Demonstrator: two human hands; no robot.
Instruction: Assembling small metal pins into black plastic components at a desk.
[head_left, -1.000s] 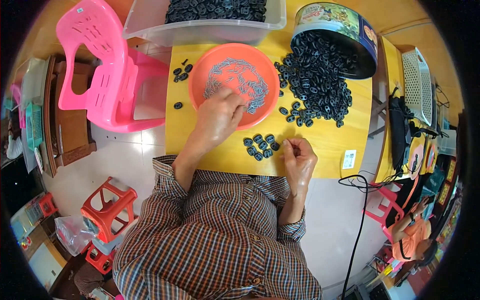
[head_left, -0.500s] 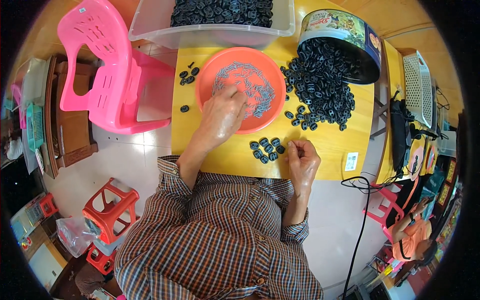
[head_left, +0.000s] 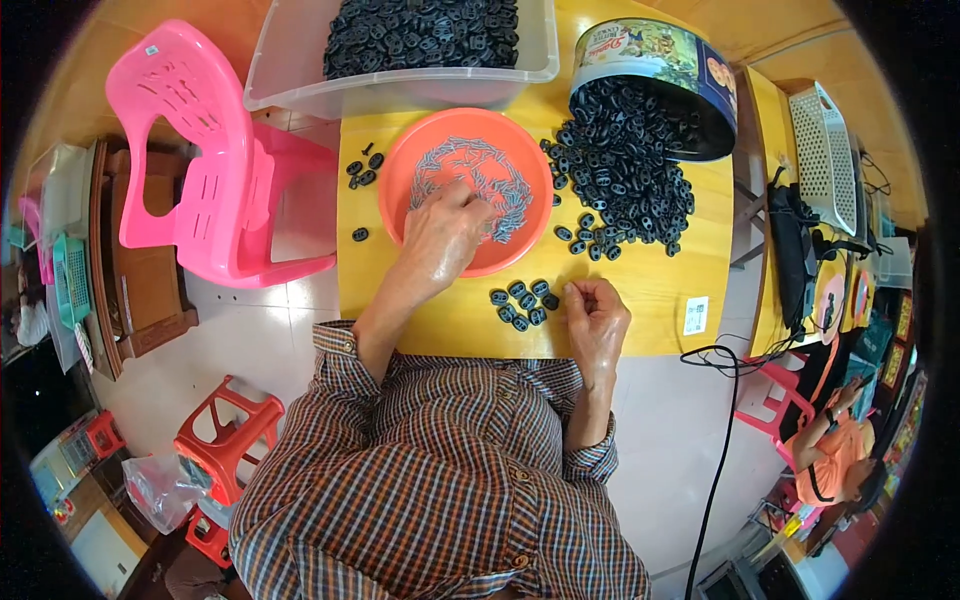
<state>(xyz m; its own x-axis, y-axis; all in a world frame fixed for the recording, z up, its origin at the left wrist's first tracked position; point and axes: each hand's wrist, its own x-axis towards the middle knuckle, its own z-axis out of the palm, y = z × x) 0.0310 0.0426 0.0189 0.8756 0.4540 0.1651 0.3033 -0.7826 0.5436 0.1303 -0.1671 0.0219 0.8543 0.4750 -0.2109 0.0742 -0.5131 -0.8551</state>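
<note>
The left hand (head_left: 442,238) reaches over the near rim of the orange-red bowl (head_left: 397,168), its fingers drawn together and pointing down at the small grey screw-like pieces (head_left: 515,195) spread inside; the fingertips are hidden, so whether it grasps any cannot be told. The right hand (head_left: 597,315) is nearer the wearer than the bowl and to its right, at the edge of the tabletop (head_left: 650,285), fingers curled in and thumb against them; whether anything is pinched there cannot be told. Just beside its thumb, on the near side of the bowl, lies a small cluster of black oval pieces (head_left: 527,301), each with two holes. Left of the bowl are a few loose black pieces (head_left: 367,177) with a small dark screw (head_left: 368,148), and closer to the wearer a single black piece (head_left: 360,234). Right of the bowl, a heap of black pieces (head_left: 635,190) spills from a round printed tin (head_left: 655,65) tipped on its side. Beyond the bowl stands a translucent plastic bin (head_left: 400,95) holding many more. Farther out, a pink chair (head_left: 228,190) is left of the bowl, and a white perforated basket (head_left: 825,160) is well to its right.
</note>
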